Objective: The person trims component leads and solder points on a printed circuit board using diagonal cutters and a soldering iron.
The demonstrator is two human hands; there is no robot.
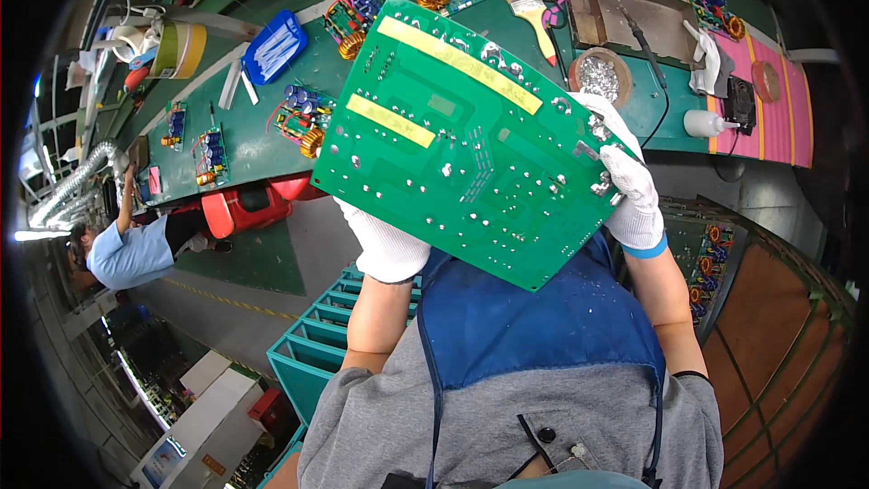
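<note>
A large green circuit board (pixel 471 190) is held up in front of me, tilted, with its soldered side facing me. Two strips of yellow tape (pixel 389 120) run across it, and solder joints dot the surface. My right hand (pixel 631 190), in a white glove, grips the board's right edge, with the thumb on the soldered face. My left hand (pixel 389 243), also gloved in white, holds the board from beneath at its lower left; its fingers are hidden behind it. Beyond the board, a tub of silvery metal bits (pixel 598 78) and a brush (pixel 528 11) lie on the green bench.
Several component boards (pixel 303 118) lie along the bench (pixel 507 36). A soldering iron (pixel 641 41) rests by a metal tray (pixel 643 18). At right are a white bottle (pixel 702 124) and a black fan (pixel 740 105). A co-worker (pixel 136 244) is at far left, a green rack (pixel 317 335) below.
</note>
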